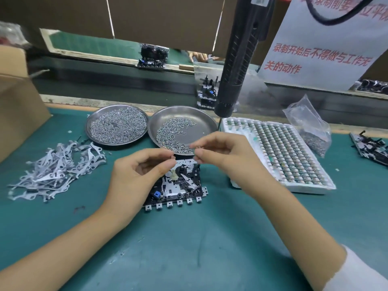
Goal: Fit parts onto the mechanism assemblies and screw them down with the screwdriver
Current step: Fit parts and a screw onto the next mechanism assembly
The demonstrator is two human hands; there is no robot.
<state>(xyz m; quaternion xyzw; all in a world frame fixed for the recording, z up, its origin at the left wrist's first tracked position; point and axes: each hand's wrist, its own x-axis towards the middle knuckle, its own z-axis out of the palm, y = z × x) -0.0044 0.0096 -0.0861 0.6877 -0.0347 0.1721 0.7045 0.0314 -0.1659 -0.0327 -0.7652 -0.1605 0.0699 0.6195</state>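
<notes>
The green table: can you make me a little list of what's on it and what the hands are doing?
left hand: pinches a tiny part
right hand: fingers curled, pinching something too small to tell
mechanism assembly: flat on the green mat, under both hands
left dish: full of screws
right dish: partly full of screws
metal levers: loose pile, far left
white tray: rows of small parts, right
electric screwdriver: hangs above, untouched
</notes>
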